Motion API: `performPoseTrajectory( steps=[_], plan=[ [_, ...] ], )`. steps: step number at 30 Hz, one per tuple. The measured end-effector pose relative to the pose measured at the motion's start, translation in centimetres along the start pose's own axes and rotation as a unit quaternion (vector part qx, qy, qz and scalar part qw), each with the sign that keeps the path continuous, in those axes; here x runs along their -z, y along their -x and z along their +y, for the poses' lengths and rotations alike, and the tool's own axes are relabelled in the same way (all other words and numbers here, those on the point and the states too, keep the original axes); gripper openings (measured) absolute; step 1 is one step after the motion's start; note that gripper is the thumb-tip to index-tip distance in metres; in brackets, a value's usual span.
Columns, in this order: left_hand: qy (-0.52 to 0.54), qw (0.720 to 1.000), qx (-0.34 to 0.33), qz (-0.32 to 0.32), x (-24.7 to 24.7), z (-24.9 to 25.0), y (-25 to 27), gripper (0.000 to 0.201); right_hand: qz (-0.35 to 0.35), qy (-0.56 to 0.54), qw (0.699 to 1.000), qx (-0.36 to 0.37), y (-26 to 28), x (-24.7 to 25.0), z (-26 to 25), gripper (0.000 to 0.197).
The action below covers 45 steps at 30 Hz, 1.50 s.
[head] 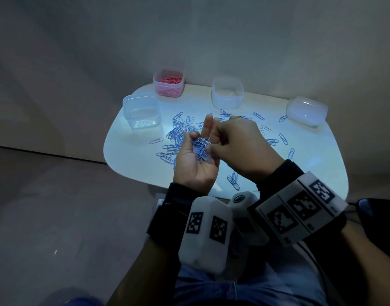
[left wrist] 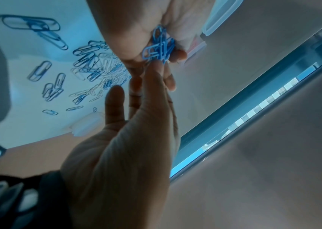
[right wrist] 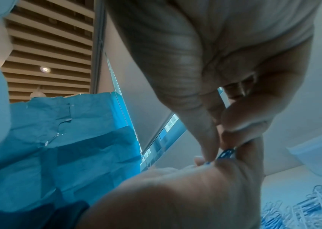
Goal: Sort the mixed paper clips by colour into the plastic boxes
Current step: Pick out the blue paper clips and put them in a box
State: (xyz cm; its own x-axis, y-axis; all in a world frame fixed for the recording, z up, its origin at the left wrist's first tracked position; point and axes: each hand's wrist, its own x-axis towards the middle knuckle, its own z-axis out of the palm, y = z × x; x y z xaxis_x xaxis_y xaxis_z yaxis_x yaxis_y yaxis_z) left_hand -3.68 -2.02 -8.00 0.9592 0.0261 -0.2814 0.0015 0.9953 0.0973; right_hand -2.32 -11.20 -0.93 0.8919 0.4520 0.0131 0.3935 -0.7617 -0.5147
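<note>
Left hand (head: 195, 165): palm up above the table (head: 311, 164), fingers loosely cupped, a bunch of blue clips (head: 201, 149) resting in the palm. Right hand (head: 238, 146): fingers curled down, tips pinching at the near edge of that bunch — the wrist views show the fingertips (right wrist: 211, 148) closed on blue wire.

Beyond the grip, a mixed pile of clips (head: 178, 131) lies on the table; loose clips scatter to its right. Farther out stand the boxes — a clear box (head: 142, 111) to the left, a box of pink clips (head: 168, 83) behind it, another clear box (head: 227, 92) straight ahead, and one more box (head: 306, 110) far right.
</note>
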Motion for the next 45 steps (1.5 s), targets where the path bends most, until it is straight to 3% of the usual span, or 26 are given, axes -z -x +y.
performPoseTrajectory(
  steps=[6, 10, 13, 16, 20, 26, 29, 32, 35, 40, 45],
  plan=[
    [-0.047, 0.999, -0.001, 0.003, -0.2, -0.2, -0.2, 0.034, 0.044, -0.038, 0.998, -0.013, 0.3, -0.2, -0.1, 0.02],
    [-0.067, 0.998, -0.02, 0.007, -0.6, -0.3, 0.0, 0.034, 0.056, -0.071, 0.996, -0.019, 0.3, 0.1, 0.0, 0.011],
    [-0.032, 0.999, -0.029, -0.016, -1.3, -0.8, 0.6, 0.054, 0.027, -0.11, 0.993, -0.037, 0.4, 0.6, 0.2, 0.007],
    [0.003, 0.999, -0.023, -0.027, -1.8, -0.9, 0.9, 0.056, -0.004, -0.151, 0.987, -0.063, 0.5, 1.1, 0.4, 0.026],
    [0.022, 0.999, -0.022, -0.009, -1.8, -1.2, 0.9, 0.065, -0.005, -0.172, 0.982, -0.082, 0.7, 0.8, 0.7, 0.026],
    [-0.02, 0.999, -0.04, 0.026, -2.1, -1.1, 1.0, 0.045, -0.002, -0.132, 0.99, -0.05, 1.6, 0.2, 0.4, 0.017],
    [-0.017, 0.999, -0.028, 0.013, -2.1, -0.9, 1.0, 0.055, 0.004, -0.159, 0.987, -0.036, 1.9, 1.0, 0.2, 0.008],
    [-0.004, 0.999, -0.03, -0.019, -2.3, -0.9, 1.1, 0.063, 0.03, -0.123, 0.992, -0.019, 1.3, 1.4, 0.2, 0.014],
    [0.0, 0.999, -0.031, -0.023, -2.6, -0.9, 1.2, 0.062, 0.002, -0.067, 0.998, -0.008, 1.0, 1.3, -0.1, 0.012],
    [0.006, 1.0, -0.022, -0.02, -2.1, -0.9, 1.3, 0.063, -0.064, -0.033, 0.997, -0.035, 0.4, 1.3, 0.1, 0.031],
    [0.01, 0.999, -0.016, -0.026, -1.7, -0.8, 1.3, 0.065, -0.104, -0.072, 0.99, -0.055, 0.1, 1.8, 0.4, 0.013]
  ],
)
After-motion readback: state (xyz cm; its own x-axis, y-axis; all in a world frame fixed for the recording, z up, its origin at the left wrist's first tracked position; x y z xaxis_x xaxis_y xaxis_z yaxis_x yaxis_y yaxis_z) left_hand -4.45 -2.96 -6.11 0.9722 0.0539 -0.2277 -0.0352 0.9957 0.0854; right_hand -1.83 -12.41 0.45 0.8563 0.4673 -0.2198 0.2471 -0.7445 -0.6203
